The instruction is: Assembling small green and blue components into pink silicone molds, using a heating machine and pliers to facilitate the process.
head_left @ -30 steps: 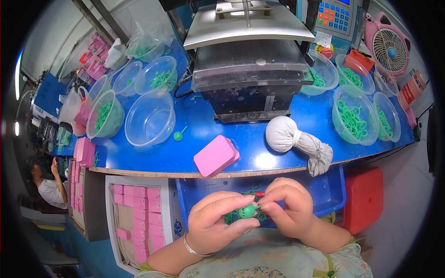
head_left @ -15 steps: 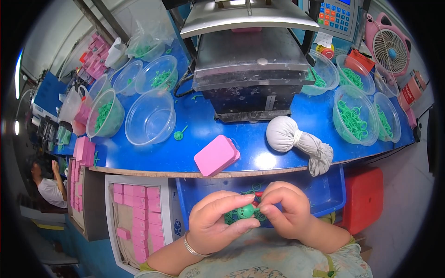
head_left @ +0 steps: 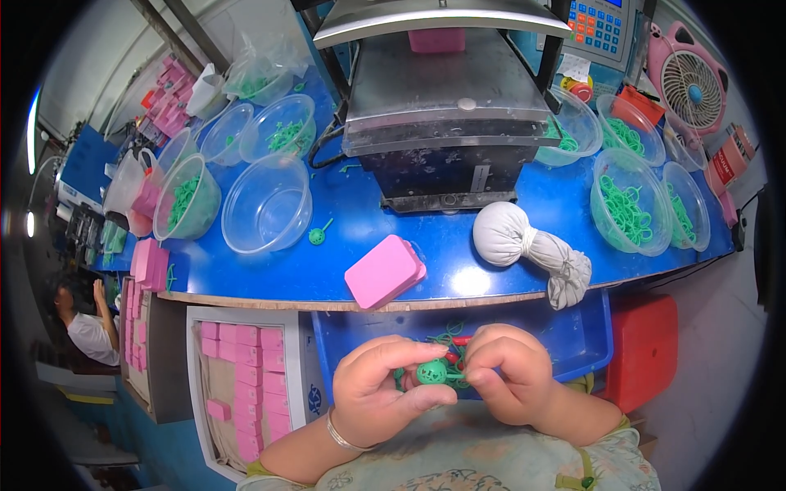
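My left hand (head_left: 381, 380) pinches a small green plastic ball (head_left: 431, 372) with cut-out holes between thumb and fingertips. A thin green stem sticks out of the ball toward my right hand (head_left: 512, 372), whose thumb and forefinger are closed at the stem's end. Both hands are over the near part of a blue tray (head_left: 557, 340). Behind the fingers, loose green plastic pieces (head_left: 447, 335) and a red stick-like thing (head_left: 461, 340) lie in that tray, partly hidden. A similar green ball with a stem (head_left: 317, 236) lies on the blue table.
A press machine (head_left: 442, 176) stands mid-table, a pink block (head_left: 436, 41) under its upper plate. Another pink block (head_left: 383, 274) and a tied white cloth pouch (head_left: 499, 233) lie near the edge. Clear bowls (head_left: 266, 241) flank the press. Left: a box (head_left: 192, 393) of pink blocks; a seated person (head_left: 90, 335).
The green ball has turned in my left fingers, showing a different pattern of holes. The press's upper plate has risen, baring more of the pink block under it.
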Demonstrator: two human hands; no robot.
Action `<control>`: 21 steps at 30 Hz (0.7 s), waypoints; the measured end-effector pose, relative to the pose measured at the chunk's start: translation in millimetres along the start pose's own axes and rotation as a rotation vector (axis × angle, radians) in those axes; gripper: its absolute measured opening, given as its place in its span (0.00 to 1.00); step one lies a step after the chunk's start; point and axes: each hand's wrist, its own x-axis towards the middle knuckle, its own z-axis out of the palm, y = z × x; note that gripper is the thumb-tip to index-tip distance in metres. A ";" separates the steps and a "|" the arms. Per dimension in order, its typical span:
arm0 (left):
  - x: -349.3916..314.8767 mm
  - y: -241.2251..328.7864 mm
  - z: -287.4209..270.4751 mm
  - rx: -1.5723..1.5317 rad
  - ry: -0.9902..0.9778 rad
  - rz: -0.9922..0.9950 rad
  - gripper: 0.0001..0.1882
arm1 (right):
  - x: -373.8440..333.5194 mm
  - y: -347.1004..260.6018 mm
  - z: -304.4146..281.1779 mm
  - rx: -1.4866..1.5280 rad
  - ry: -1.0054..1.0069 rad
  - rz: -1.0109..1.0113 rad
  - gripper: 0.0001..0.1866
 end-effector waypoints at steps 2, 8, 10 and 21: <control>3.7 -2.6 0.8 -0.011 0.014 0.032 0.25 | 0.1 0.0 0.1 0.017 0.009 0.002 0.06; 7.9 -3.9 2.5 -0.032 0.020 0.106 0.22 | 0.6 0.2 -0.6 -0.003 -0.002 0.004 0.07; 8.5 -3.8 3.8 -0.035 0.019 0.110 0.22 | 0.5 0.4 -0.7 -0.007 -0.001 0.004 0.07; 12.5 4.5 2.0 0.221 -0.023 0.122 0.26 | -0.4 -2.4 -3.8 0.055 -0.025 0.078 0.06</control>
